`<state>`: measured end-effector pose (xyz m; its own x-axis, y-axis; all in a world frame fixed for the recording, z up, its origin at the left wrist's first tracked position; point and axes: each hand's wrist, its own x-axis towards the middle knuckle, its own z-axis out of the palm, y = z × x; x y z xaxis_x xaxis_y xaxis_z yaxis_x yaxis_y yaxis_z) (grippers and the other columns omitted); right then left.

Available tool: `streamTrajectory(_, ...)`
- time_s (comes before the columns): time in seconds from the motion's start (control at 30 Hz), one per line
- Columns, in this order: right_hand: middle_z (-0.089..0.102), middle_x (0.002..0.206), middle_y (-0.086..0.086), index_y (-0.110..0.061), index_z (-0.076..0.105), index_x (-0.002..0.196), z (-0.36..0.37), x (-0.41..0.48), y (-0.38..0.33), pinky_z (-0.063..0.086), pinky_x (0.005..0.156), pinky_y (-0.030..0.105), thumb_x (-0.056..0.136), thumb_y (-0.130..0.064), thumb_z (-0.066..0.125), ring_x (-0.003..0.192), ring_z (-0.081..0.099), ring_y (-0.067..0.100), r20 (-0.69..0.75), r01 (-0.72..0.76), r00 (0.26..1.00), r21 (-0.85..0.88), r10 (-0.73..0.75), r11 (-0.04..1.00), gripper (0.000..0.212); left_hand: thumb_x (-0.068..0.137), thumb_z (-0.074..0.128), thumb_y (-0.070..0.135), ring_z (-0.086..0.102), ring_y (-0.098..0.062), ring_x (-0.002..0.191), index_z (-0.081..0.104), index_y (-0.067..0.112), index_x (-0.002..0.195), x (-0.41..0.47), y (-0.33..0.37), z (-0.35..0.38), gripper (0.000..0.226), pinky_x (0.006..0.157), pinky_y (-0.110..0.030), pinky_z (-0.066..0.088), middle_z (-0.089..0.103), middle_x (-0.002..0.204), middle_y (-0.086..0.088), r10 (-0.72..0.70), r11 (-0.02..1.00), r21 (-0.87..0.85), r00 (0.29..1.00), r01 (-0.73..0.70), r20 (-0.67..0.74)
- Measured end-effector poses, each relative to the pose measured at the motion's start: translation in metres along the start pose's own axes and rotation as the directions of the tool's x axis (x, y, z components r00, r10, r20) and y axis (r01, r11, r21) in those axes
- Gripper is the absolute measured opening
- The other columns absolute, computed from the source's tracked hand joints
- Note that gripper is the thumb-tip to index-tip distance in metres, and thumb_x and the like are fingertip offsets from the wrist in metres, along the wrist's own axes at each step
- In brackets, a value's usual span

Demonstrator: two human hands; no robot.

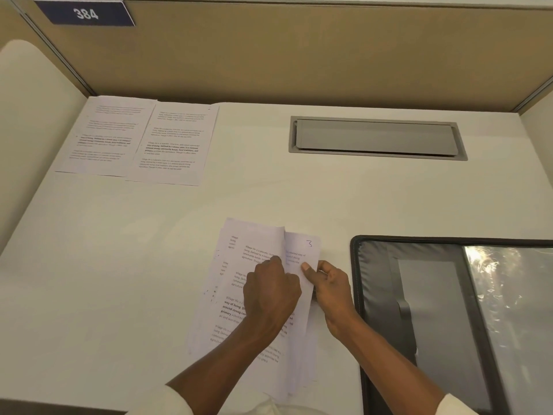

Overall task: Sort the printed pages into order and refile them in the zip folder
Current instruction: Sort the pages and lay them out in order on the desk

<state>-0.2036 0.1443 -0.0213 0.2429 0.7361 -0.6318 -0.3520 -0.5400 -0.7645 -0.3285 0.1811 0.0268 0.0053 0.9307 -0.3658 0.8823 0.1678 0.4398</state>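
The stack [232,320] of printed pages lies on the surface [119,250] just left of the folder [356,280], its long side running away from the person, with the sheets fanned unevenly. The left hand [270,290] sits knuckles-up on the middle of the stack. Its fingers are curled round the right edge of the upper pages, which are lifted and bent back to the left. That uncovers a sheet [302,250] with a handwritten "3" in its top right corner. The right hand [332,292] pinches this sheet's right edge, thumb on top and fingers curled beneath, in the narrow gap between the stack and the folder's left rim. A pale sleeve shows at each wrist.

The folder lies open and flat. It has a black zip border, a grey lining and a shiny clear pocket on its right half, and it runs out of view to the right.

Beyond the folder, a grey hatch [377,137] is set into the surface. Well to the left of the folder and farther back, two pages [175,143] lie side by side, touching, face up. Behind them rises a tan partition [299,55], with a blue sign [86,13] reading 384 at its far left.
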Motion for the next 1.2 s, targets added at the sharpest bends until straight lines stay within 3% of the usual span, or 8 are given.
streamTrajectory(0.13, 0.081, 0.1, -0.012, -0.026, 0.076, 0.105, 0.0, -0.005, 0.014, 0.064, 0.083, 0.035, 0.091, -0.023, 0.082, 0.09, 0.078, 0.011, -0.038, 0.038, 0.998, -0.227, -0.048, 0.973, 0.016, 0.091, 0.06, 0.029, 0.064, -0.012, 0.064, 0.061, 0.015, 0.083, 0.004, -0.002, -0.001, 0.016, 0.06, -0.038, 0.061, 0.065, 0.074, 0.006, -0.018, 0.998, -0.06, 1.0, 0.018, 0.009)
streamTrajectory(0.23, 0.077, 0.087, -0.011, -0.027, 0.071, 0.093, -0.007, -0.004, 0.033, 0.065, 0.07, 0.041, 0.092, -0.024, 0.081, 0.076, 0.074, 0.011, -0.115, 0.104, 0.975, -0.525, -0.192, 0.845, 0.011, 0.089, 0.06, 0.024, 0.065, -0.013, 0.063, 0.06, 0.014, 0.08, 0.007, -0.006, -0.003, 0.014, 0.058, -0.039, 0.062, 0.065, 0.072, 0.004, -0.028, 0.997, -0.072, 1.0, 0.029, 0.011)
streamTrajectory(0.3, 0.07, 0.079, -0.006, -0.021, 0.064, 0.087, -0.018, 0.001, 0.031, 0.061, 0.061, 0.042, 0.096, -0.026, 0.075, 0.069, 0.068, 0.016, -0.176, 0.159, 0.921, -0.642, -0.347, 0.75, 0.015, 0.089, 0.059, 0.023, 0.065, -0.013, 0.063, 0.06, 0.012, 0.079, 0.007, -0.008, -0.003, 0.014, 0.059, -0.04, 0.062, 0.066, 0.072, 0.004, -0.028, 0.997, -0.077, 1.0, 0.029, 0.012)
streamTrajectory(0.4, 0.073, 0.088, 0.005, -0.014, 0.068, 0.102, -0.039, 0.018, -0.001, 0.058, 0.067, 0.046, 0.1, -0.031, 0.068, 0.076, 0.068, 0.03, -0.247, 0.202, 0.807, -0.739, -0.537, 0.643, 0.018, 0.09, 0.059, 0.022, 0.065, -0.011, 0.066, 0.061, 0.015, 0.082, 0.008, -0.012, -0.003, 0.012, 0.061, -0.04, 0.063, 0.067, 0.077, 0.006, -0.029, 0.997, -0.074, 0.999, 0.031, 0.024)
streamTrajectory(0.67, 0.072, 0.092, 0.006, -0.011, 0.066, 0.101, -0.049, 0.086, -0.142, 0.053, 0.073, 0.037, 0.1, -0.025, 0.07, 0.08, 0.066, 0.028, -0.235, 0.361, 0.702, -0.696, -0.672, 0.62, 0.015, 0.097, 0.055, 0.026, 0.065, -0.008, 0.073, 0.059, 0.017, 0.09, 0.009, -0.015, 0.002, 0.012, 0.062, -0.021, 0.05, 0.066, 0.087, 0.008, 0.006, 1.0, -0.03, 0.997, -0.004, 0.076)
streamTrajectory(0.77, 0.068, 0.087, 0.0, -0.012, 0.065, 0.098, -0.029, 0.121, -0.177, 0.05, 0.072, 0.034, 0.097, -0.025, 0.074, 0.083, 0.066, 0.026, -0.247, 0.392, 0.721, -0.626, -0.648, 0.674, 0.016, 0.099, 0.052, 0.029, 0.065, -0.012, 0.084, 0.056, 0.02, 0.095, 0.008, -0.013, 0.001, 0.01, 0.069, -0.021, 0.041, 0.067, 0.097, 0.005, 0.021, 0.999, -0.032, 0.997, -0.019, 0.079)
streamTrajectory(0.97, 0.075, 0.108, 0.005, -0.01, 0.07, 0.111, 0.03, 0.203, -0.209, 0.061, 0.088, 0.042, 0.092, -0.025, 0.081, 0.094, 0.073, 0.025, -0.265, 0.37, 0.802, -0.484, -0.535, 0.793, 0.027, 0.101, 0.049, 0.039, 0.065, -0.015, 0.097, 0.055, 0.026, 0.102, 0.009, -0.01, -0.002, 0.015, 0.083, -0.031, 0.05, 0.064, 0.105, 0.009, -0.012, 0.999, -0.04, 0.992, 0.017, 0.125)
streamTrajectory(1.2, 0.074, 0.115, 0.008, -0.012, 0.069, 0.114, 0.108, 0.271, -0.212, 0.058, 0.092, 0.041, 0.087, -0.025, 0.085, 0.098, 0.07, 0.027, -0.285, 0.297, 0.846, -0.448, -0.45, 0.843, 0.035, 0.094, 0.05, 0.051, 0.053, -0.015, 0.09, 0.049, 0.034, 0.106, 0.021, -0.018, 0.003, 0.02, 0.083, -0.031, 0.047, 0.053, 0.099, 0.012, -0.06, 0.997, -0.026, 0.964, 0.069, 0.261)
